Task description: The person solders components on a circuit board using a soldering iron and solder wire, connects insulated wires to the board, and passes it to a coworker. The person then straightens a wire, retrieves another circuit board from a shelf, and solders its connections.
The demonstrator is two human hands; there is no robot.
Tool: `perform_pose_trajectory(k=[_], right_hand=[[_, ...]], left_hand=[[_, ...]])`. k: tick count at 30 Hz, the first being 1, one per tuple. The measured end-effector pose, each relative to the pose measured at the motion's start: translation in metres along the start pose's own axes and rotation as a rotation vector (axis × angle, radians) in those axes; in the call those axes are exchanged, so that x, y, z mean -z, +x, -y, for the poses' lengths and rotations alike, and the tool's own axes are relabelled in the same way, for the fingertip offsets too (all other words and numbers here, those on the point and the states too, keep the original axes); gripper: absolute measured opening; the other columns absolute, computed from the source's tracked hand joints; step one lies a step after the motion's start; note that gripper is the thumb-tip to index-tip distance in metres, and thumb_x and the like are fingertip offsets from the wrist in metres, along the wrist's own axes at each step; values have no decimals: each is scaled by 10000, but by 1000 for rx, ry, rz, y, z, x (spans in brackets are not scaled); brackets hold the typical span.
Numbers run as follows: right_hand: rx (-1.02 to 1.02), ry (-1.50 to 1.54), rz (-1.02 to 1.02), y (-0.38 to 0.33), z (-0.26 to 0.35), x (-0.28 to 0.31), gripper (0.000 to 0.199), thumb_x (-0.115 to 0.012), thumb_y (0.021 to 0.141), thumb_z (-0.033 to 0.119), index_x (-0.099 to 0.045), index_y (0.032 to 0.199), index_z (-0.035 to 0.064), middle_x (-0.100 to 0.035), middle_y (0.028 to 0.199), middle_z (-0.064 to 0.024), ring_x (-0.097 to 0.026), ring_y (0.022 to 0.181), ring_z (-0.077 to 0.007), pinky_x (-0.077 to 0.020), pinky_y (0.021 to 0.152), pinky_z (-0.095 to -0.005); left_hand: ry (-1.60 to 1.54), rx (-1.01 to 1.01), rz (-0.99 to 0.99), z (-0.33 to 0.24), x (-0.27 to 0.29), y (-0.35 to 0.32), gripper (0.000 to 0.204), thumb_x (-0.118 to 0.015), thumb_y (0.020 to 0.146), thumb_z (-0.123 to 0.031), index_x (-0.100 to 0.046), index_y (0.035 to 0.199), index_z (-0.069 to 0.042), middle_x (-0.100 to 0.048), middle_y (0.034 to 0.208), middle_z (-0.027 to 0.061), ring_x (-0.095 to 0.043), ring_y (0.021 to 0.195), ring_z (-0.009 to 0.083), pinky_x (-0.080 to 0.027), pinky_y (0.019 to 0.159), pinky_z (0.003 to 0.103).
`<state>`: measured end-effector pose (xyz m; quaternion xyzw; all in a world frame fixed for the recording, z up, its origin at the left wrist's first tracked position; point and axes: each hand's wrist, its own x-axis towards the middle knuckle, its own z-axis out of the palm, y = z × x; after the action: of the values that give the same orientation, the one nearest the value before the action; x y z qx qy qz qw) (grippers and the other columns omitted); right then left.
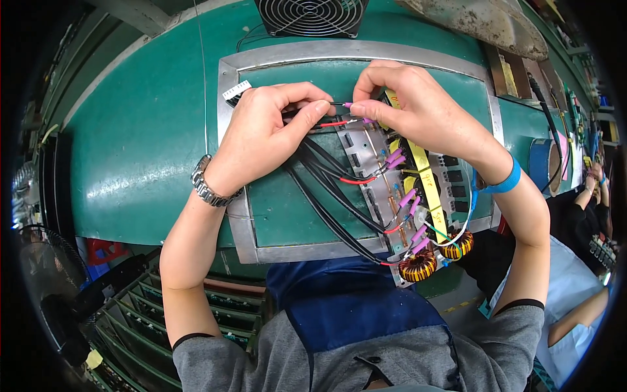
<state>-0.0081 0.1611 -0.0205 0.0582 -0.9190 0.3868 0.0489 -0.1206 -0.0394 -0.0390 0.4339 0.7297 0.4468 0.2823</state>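
A thin black wire (pixel 336 103) stretches between my two hands. Thumb and fingers of my left hand (pixel 271 127) pinch it; black cables run under that palm, and a white connector (pixel 236 90) sticks out beside it. My right hand (pixel 418 108) pinches the purple sleeve (pixel 347 105) at the wire's end. Below lies a circuit board (pixel 385 189) with metal plates, yellow-wrapped parts (pixel 428 189) and two copper-wound ring coils (pixel 418 266). Black cables (pixel 330 186) with some red pieces reach its left side, several ending in purple sleeves (pixel 395 158). My right fingers hide the board's far end.
The board rests on a green worktop (pixel 144 157) inside a grey metal frame (pixel 245 238). A black fan (pixel 312 16) stands at the far edge, and a blue tape roll (pixel 543 163) at the right. Slotted green racks (pixel 140 326) sit lower left. Another person (pixel 575 281) is at the right.
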Motion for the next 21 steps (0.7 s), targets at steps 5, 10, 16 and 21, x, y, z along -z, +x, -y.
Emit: perform_pose_trajectory(k=[5,10,16,21], right_hand=[[-26,38,28,1,0,0,247,-678,862,219,-632,825,-21,-603,769,-123,-580,741,-260,-452,676,-361],[33,30,12,5,1,-6,244,-690,854,225,-618,841,-8,-598,784,-103,-570,759,-231,-447,704,-335],[179,-97,-200,-4,17,1,202,-733,786,190,-622,858,37,-599,832,-88,-568,796,-290,-434,687,-391],[245,-477,-113,-23,18,5,191,-756,722,136,-626,853,87,-528,807,-40,-523,816,-223,-384,752,-353]], left_hand=[[29,2,7,-1,1,0,201,-591,955,-144,-666,1003,37,-700,880,41,-579,783,59,-479,716,218],[43,-10,21,0,2,1,196,-598,950,-135,-666,999,41,-687,855,35,-579,773,65,-480,709,222],[-21,2,28,4,3,1,214,-586,960,-171,-651,990,31,-633,784,12,-538,709,59,-459,661,215],[90,70,-39,-2,2,3,211,-599,951,-205,-644,934,1,-548,648,-35,-444,599,44,-379,553,224]])
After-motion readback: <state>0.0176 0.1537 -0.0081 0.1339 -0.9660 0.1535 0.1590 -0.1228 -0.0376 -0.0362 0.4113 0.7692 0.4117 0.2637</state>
